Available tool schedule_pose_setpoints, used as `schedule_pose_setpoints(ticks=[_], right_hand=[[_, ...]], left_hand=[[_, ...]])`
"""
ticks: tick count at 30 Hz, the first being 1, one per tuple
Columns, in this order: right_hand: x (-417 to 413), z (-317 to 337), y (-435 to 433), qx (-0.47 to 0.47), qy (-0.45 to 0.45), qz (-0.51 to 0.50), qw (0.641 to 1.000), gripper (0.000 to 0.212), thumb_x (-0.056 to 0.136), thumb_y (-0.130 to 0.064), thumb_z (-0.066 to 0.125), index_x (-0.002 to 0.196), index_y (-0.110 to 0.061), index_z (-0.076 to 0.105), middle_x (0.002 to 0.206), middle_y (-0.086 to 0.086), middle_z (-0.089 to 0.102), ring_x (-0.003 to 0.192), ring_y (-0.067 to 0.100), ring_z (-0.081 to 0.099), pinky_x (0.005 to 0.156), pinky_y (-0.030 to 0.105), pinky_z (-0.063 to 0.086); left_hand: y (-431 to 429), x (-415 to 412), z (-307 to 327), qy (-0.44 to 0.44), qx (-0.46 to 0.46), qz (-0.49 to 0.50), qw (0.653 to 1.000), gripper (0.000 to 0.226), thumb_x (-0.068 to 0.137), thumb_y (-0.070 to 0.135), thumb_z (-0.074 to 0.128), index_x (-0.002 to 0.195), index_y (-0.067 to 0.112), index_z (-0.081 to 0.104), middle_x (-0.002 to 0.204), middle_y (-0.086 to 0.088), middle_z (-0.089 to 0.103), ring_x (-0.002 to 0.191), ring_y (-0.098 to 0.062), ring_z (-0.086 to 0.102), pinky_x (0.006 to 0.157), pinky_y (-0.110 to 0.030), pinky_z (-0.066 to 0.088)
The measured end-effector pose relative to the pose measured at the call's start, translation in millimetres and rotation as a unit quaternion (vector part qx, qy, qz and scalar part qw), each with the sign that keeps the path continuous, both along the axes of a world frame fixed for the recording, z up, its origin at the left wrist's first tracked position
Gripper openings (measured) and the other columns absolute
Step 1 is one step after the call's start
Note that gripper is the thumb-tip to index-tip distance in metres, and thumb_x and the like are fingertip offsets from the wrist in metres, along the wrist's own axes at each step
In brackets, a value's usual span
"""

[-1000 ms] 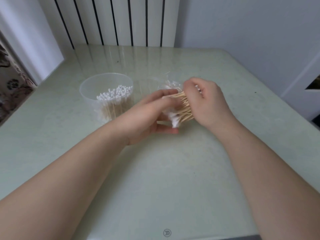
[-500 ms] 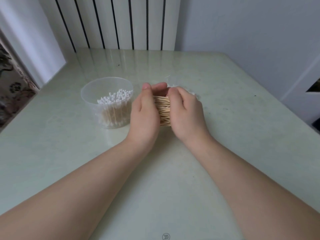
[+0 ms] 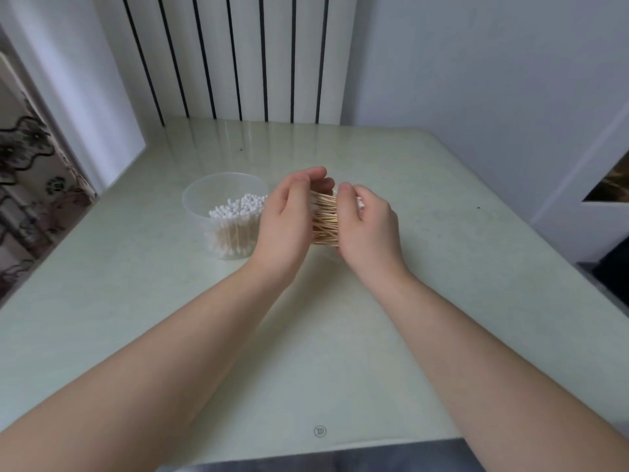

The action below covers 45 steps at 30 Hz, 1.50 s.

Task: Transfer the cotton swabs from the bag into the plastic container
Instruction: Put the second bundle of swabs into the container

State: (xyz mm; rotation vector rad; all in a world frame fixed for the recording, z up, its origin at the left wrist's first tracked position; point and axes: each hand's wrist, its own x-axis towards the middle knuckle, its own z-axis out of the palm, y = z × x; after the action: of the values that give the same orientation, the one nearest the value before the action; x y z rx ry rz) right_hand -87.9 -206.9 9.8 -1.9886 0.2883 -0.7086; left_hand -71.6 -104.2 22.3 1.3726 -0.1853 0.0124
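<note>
Item: cotton swab bundle (image 3: 325, 218), ends hidden behind palms, sticks running left-right; left hand (image 3: 287, 219) and right hand (image 3: 369, 229) both clasp it, beside plastic container (image 3: 197, 216).

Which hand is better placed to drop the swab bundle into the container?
Probably the left hand: it grips the swab bundle next to the container, while the right hand holds the far side.

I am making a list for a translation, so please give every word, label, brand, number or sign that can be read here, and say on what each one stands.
No word or number can be read here.
The round mark, low in the middle of the picture: a circled sign, too small to read.
On the plastic container: no label shows.
On the cotton swabs: no print shows.
</note>
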Motion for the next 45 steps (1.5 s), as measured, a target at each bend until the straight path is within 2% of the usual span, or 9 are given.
schedule_pose_setpoints(ticks=[12, 18, 23, 26, 29, 32, 37, 43, 45], right_hand=[[16, 33, 21, 0.014, 0.004, 0.004, 1.000, 0.041, 0.096, -0.047, 0.042, 0.069, -0.017, 0.051, 0.063, 0.000, 0.058, 0.072, 0.034, 0.063, 0.068, 0.053, 0.056], [36, 42, 39, 0.060, 0.032, 0.006, 0.998, 0.043, 0.090, -0.055, 0.038, 0.069, -0.020, 0.053, 0.068, 0.001, 0.063, 0.074, 0.037, 0.065, 0.072, 0.055, 0.058], [58, 41, 55, 0.095, 0.056, 0.017, 0.994, 0.041, 0.087, -0.056, 0.037, 0.068, -0.022, 0.051, 0.065, -0.001, 0.056, 0.063, 0.030, 0.058, 0.065, 0.045, 0.050], [66, 37, 62, 0.123, 0.066, 0.018, 0.990, 0.039, 0.095, -0.047, 0.040, 0.069, -0.019, 0.048, 0.063, 0.003, 0.055, 0.049, 0.024, 0.052, 0.054, 0.034, 0.044], [70, 35, 66, 0.158, 0.083, 0.023, 0.984, 0.036, 0.100, -0.041, 0.039, 0.075, -0.017, 0.050, 0.065, 0.005, 0.055, 0.042, 0.022, 0.049, 0.042, 0.024, 0.038], [72, 31, 71, 0.182, 0.091, 0.034, 0.978, 0.036, 0.102, -0.040, 0.038, 0.080, -0.015, 0.052, 0.065, 0.007, 0.057, 0.041, 0.021, 0.049, 0.038, 0.019, 0.035], [69, 29, 68, 0.216, 0.096, 0.033, 0.971, 0.037, 0.103, -0.040, 0.038, 0.080, -0.014, 0.052, 0.066, 0.008, 0.056, 0.040, 0.020, 0.046, 0.036, 0.018, 0.031], [60, 38, 59, 0.050, 0.018, 0.018, 0.998, 0.038, 0.098, -0.051, 0.040, 0.081, -0.022, 0.057, 0.072, -0.001, 0.063, 0.065, 0.022, 0.063, 0.063, 0.038, 0.053], [51, 46, 63, -0.013, -0.002, 0.045, 0.999, 0.032, 0.102, -0.045, 0.043, 0.093, -0.020, 0.062, 0.079, -0.003, 0.064, 0.075, 0.017, 0.061, 0.070, 0.032, 0.047]], left_hand=[[39, 14, 28, -0.033, -0.024, 0.052, 0.998, 0.029, 0.105, 0.008, 0.038, 0.113, 0.011, 0.065, 0.106, -0.008, 0.071, 0.095, -0.017, 0.069, 0.083, -0.029, 0.058], [84, 27, 33, -0.081, 0.020, 0.144, 0.986, 0.031, 0.098, 0.006, 0.041, 0.104, 0.023, 0.066, 0.095, 0.003, 0.071, 0.092, -0.008, 0.067, 0.084, -0.028, 0.053], [112, 42, 16, -0.063, 0.105, 0.189, 0.974, 0.029, 0.102, 0.018, 0.046, 0.128, 0.021, 0.060, 0.123, 0.008, 0.063, 0.116, -0.005, 0.057, 0.094, -0.016, 0.037], [124, 50, 5, 0.016, 0.134, 0.108, 0.985, 0.054, 0.104, 0.039, 0.050, 0.152, 0.020, 0.038, 0.151, 0.004, 0.044, 0.131, -0.008, 0.044, 0.104, -0.023, 0.031], [133, 53, -11, 0.051, 0.184, -0.002, 0.982, 0.115, 0.075, 0.076, 0.064, 0.162, 0.023, 0.011, 0.166, 0.000, 0.024, 0.150, -0.014, 0.030, 0.121, -0.035, 0.027], [137, 54, -22, 0.012, 0.220, -0.037, 0.975, 0.149, 0.049, 0.070, 0.082, 0.162, 0.023, -0.003, 0.168, 0.000, 0.017, 0.152, -0.014, 0.024, 0.123, -0.040, 0.027], [138, 60, -35, -0.068, 0.233, -0.030, 0.970, 0.146, 0.060, 0.025, 0.098, 0.161, 0.026, -0.008, 0.161, 0.004, 0.025, 0.149, -0.014, 0.029, 0.120, -0.044, 0.033], [135, 47, -23, -0.173, 0.324, -0.017, 0.930, 0.145, 0.057, 0.043, 0.094, 0.157, 0.043, -0.011, 0.163, 0.014, 0.026, 0.149, -0.002, 0.027, 0.120, -0.045, 0.032], [131, 41, -17, -0.215, 0.366, -0.010, 0.906, 0.144, 0.061, 0.041, 0.093, 0.157, 0.038, -0.014, 0.163, 0.013, 0.026, 0.149, -0.006, 0.026, 0.121, -0.047, 0.027]])
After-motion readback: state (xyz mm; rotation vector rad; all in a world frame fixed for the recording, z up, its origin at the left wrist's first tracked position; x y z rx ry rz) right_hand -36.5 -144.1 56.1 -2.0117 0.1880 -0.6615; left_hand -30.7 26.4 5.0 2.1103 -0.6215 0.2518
